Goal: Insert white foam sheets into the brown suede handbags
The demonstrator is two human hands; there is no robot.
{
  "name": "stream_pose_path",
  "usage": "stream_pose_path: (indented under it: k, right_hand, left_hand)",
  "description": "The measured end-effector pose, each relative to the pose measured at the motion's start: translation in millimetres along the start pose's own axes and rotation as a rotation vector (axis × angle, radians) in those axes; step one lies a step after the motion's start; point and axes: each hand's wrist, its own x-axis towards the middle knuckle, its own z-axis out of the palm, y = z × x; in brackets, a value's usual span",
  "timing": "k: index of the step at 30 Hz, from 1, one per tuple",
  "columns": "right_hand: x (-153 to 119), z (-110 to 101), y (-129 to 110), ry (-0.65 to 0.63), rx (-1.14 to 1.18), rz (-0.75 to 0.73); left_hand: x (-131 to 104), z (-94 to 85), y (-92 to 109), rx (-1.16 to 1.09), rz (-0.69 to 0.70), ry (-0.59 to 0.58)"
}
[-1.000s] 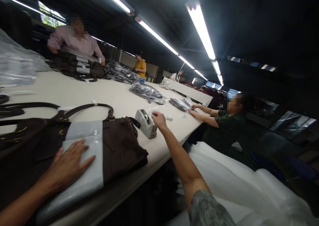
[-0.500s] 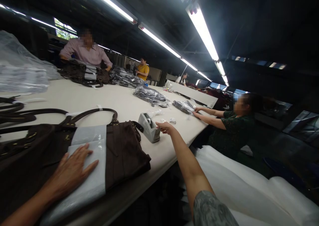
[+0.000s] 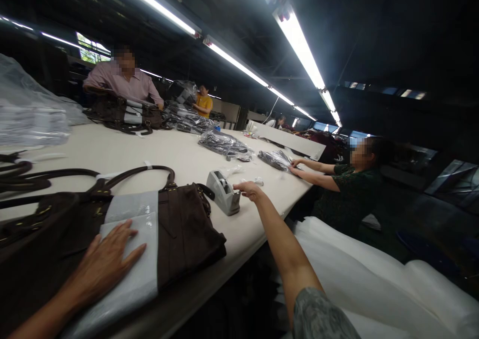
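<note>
My left hand (image 3: 108, 259) lies open, fingers spread, on a band of white wrapping sheet (image 3: 144, 239) around a dark brown handbag (image 3: 183, 229). The bag rests on its side at the near table edge, its long handles (image 3: 130, 172) pointing away from me. My right hand (image 3: 250, 190) reaches out to the cutter end of a grey tape dispenser (image 3: 223, 194), just past the bag's right end. Its thumb and fingertips are drawn together there; whatever is between them is too small to make out.
Across the pale table (image 3: 168, 147), a person in a pink shirt (image 3: 125, 82) handles another brown bag (image 3: 123, 114). Plastic-wrapped bags (image 3: 224, 144) lie mid-table. At right, a co-worker's hands (image 3: 295, 165) hold a wrapped bag. White sheeting (image 3: 355, 269) is heaped beside the table.
Both my hands keep nearly the same place on the bag and at the dispenser. The view has shifted slightly. The person in yellow at the back now has a plastic-wrapped bundle raised.
</note>
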Motion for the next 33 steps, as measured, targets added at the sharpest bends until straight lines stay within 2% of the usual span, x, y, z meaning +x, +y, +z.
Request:
stream_pose_path:
  k: [4, 7, 14, 20, 25, 27, 29, 31, 33]
  right_hand:
    - [-19.3, -5.8, 3.5, 0.071, 0.025, -0.184]
    - [-34.8, -5.4, 20.5, 0.11, -0.01, -0.244]
    - [-54.6, 15.3, 65.0, 0.259, -0.099, -0.272]
    - [-51.5, 24.5, 70.4, 0.405, -0.24, -0.277]
    - [-77.4, 27.3, 72.7, 0.513, -0.368, -0.261]
    - [-94.0, 37.8, 63.7, 0.478, -0.309, -0.311]
    - [-111.2, 61.3, 44.7, 0.338, -0.124, -0.372]
    - [-125.7, 98.6, 18.7, 0.115, 0.078, -0.39]
    - [-132.3, 144.7, -7.6, -0.071, 0.183, -0.363]
  left_hand:
    - [-1.2, -3.0, 1.0, 0.027, -0.001, -0.03]
    - [-1.3, -3.8, 1.1, 0.037, 0.002, -0.031]
    - [-0.6, -0.9, 0.1, 0.044, 0.002, -0.033]
    - [-0.5, 2.0, -2.6, -0.025, 0.017, 0.038]
    - [-8.0, -1.4, 2.8, -0.115, 0.033, 0.069]
    - [-8.6, -2.5, 5.9, -0.156, 0.029, 0.091]
    - [-8.0, -3.2, 8.0, -0.187, 0.015, 0.11]
    - [-7.9, -4.1, 9.1, -0.204, -0.002, 0.129]
    - [-8.9, -5.9, 9.5, -0.221, -0.012, 0.144]
